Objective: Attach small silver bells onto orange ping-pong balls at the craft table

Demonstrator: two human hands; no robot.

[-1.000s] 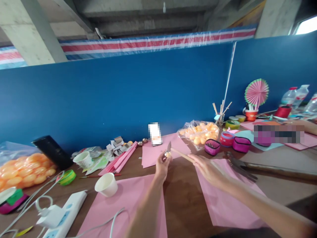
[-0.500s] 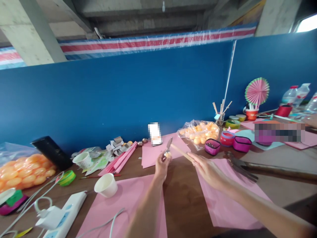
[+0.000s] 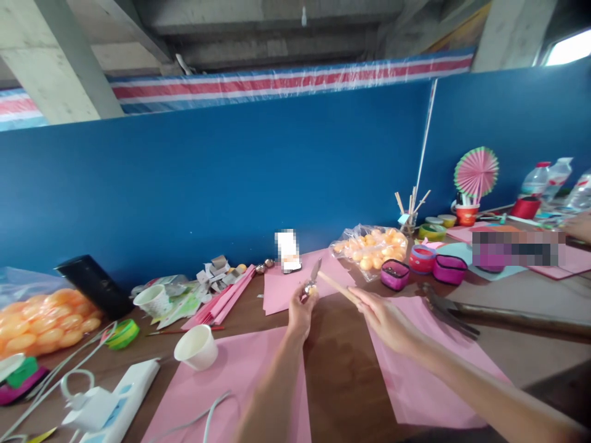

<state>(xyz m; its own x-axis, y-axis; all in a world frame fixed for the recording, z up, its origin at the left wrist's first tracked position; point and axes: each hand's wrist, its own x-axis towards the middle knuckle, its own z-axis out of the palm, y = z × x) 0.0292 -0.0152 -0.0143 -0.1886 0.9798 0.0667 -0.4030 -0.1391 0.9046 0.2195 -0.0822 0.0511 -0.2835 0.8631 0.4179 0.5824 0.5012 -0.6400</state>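
My left hand (image 3: 301,311) is closed at the middle of the table, its fingertips pinching a small shiny silver round piece (image 3: 308,287) with a yellowish spot beside it. A pointed dark metal blade (image 3: 316,269) stands up out of that grip; how it joins the round piece I cannot make out. In my right hand (image 3: 381,314) is a thin wooden stick (image 3: 339,287), slanting up to the left, its tip close to the blade. Under and behind the hands lie pink paper sheets (image 3: 277,292).
A claw hammer (image 3: 489,311) lies at right. A white paper cup (image 3: 196,347) and a power strip (image 3: 124,400) with cables are at left. Bags of orange balls (image 3: 378,243) stand behind and far left. A co-worker's hand (image 3: 579,224) shows at the right edge.
The view has shifted very slightly. Both hands keep their grips and almost the same place. At the right edge the co-worker's hand has moved a little.
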